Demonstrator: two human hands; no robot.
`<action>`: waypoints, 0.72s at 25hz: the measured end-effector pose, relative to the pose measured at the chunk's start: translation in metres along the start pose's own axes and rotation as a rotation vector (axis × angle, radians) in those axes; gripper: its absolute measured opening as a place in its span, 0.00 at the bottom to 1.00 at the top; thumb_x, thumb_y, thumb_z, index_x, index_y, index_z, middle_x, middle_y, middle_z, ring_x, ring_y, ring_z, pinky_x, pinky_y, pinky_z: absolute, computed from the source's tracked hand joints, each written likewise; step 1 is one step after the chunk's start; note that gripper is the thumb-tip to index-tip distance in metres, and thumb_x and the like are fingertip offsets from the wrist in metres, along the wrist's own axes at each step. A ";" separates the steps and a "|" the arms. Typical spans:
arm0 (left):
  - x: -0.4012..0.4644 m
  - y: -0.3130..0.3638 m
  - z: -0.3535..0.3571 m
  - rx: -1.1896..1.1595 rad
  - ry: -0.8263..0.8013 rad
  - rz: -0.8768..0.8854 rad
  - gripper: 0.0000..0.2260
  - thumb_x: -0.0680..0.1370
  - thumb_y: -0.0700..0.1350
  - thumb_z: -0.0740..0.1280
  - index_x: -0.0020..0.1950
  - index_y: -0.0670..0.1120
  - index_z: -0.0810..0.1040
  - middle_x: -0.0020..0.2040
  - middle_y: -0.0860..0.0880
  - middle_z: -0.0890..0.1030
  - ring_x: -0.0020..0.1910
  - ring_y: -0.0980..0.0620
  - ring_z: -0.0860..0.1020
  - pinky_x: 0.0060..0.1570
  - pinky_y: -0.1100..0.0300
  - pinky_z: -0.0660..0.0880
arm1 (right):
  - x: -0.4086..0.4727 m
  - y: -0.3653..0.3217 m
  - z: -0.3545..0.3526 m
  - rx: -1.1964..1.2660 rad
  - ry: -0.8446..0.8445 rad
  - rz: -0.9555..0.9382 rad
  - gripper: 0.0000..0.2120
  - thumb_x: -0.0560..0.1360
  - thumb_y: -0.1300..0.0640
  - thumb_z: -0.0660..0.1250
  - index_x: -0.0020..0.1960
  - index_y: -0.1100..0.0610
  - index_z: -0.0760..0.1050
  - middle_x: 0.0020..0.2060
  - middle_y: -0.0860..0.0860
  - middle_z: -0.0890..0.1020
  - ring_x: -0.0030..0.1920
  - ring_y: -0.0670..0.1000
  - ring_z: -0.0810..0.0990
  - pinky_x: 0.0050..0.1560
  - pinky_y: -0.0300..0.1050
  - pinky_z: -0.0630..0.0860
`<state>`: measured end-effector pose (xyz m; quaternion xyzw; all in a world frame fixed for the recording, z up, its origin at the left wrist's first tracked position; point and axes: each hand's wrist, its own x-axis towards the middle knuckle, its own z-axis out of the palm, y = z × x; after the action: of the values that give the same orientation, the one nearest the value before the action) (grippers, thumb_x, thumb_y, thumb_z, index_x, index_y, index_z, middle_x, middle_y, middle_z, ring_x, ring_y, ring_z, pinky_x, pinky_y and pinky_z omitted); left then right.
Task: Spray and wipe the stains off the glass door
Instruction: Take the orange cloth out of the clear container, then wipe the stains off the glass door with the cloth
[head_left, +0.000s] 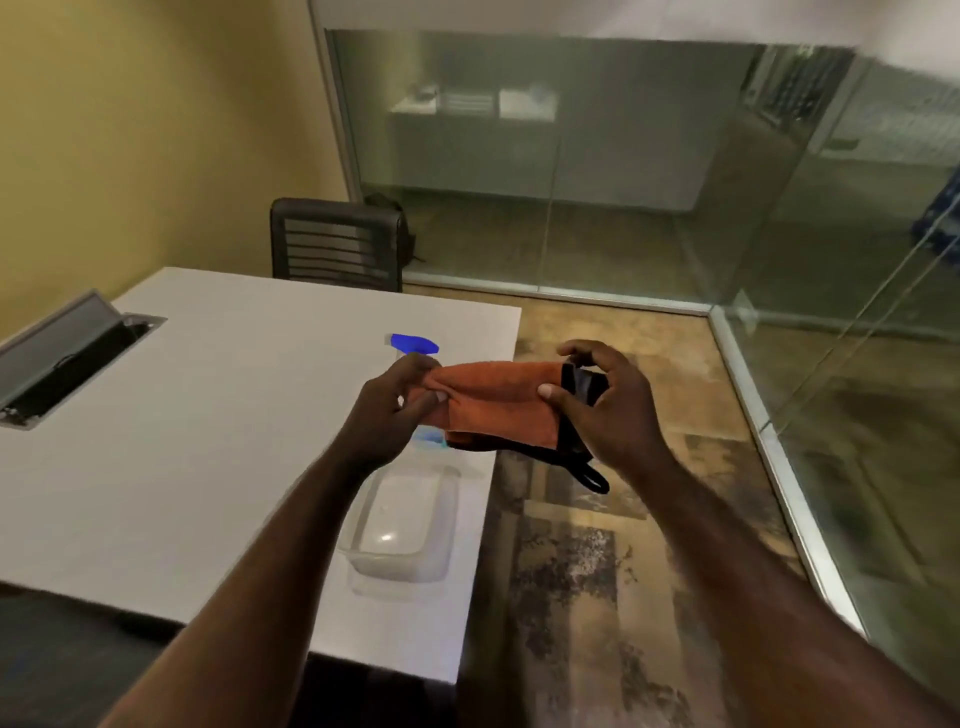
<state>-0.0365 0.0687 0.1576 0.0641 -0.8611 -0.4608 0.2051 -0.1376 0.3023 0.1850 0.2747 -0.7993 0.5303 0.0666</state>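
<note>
At the centre of the frame both bare hands hold an orange cloth (496, 402) stretched between them, above the right edge of a white table (182, 441). The left hand (387, 410) pinches the cloth's left end, its fingers bunched tight around the gathered fabric. The right hand (608, 400) grips the cloth's right end, thumb pressed on the orange face and fingers curled over a black edging (584, 387) that runs down that side. A black loop (595, 478) of the same trim hangs below the cloth, just under the right hand.

A spray bottle (415, 344) with a blue trigger head stands on the table directly behind the cloth, its body mostly hidden by the cloth and the left hand; a bit of clear, bluish lower part shows beneath the left wrist. Nearer the bottom of the frame, a clear plastic container (405, 525) sits on the table close to its right edge, partly crossed by the left forearm.

At the left edge of the frame, a grey flap (52, 343) stands raised over a dark recess in the tabletop. A black chair (337, 244) stands at the table's far side, against the yellow wall (130, 130). Glass panels (571, 156) fill the upper and right parts of the frame, meeting at a corner with metal floor rails; which panel is the door cannot be told. The patterned floor (597, 571) lies in the lower right.
</note>
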 end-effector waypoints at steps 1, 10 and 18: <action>0.001 0.024 0.014 -0.050 0.011 0.017 0.09 0.74 0.46 0.67 0.50 0.59 0.75 0.43 0.62 0.79 0.42 0.68 0.77 0.41 0.76 0.71 | -0.006 0.000 -0.029 0.014 0.036 -0.012 0.19 0.68 0.58 0.78 0.56 0.52 0.78 0.53 0.47 0.80 0.54 0.45 0.78 0.53 0.29 0.72; -0.030 0.247 0.206 -0.370 -0.198 0.325 0.17 0.70 0.42 0.73 0.51 0.63 0.77 0.45 0.63 0.80 0.43 0.67 0.76 0.45 0.72 0.73 | -0.118 0.009 -0.314 -0.072 0.473 -0.011 0.22 0.65 0.61 0.80 0.52 0.48 0.75 0.49 0.42 0.79 0.52 0.42 0.78 0.56 0.34 0.72; -0.069 0.383 0.409 -0.518 -0.737 0.428 0.30 0.63 0.42 0.79 0.63 0.56 0.76 0.63 0.49 0.80 0.55 0.49 0.81 0.52 0.59 0.80 | -0.234 -0.003 -0.510 -0.394 0.727 0.045 0.24 0.65 0.65 0.78 0.51 0.48 0.71 0.48 0.39 0.76 0.51 0.34 0.74 0.53 0.27 0.69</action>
<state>-0.1124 0.6202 0.2501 -0.3344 -0.7274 -0.5991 -0.0137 -0.0339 0.8389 0.3136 0.0340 -0.8157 0.4312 0.3840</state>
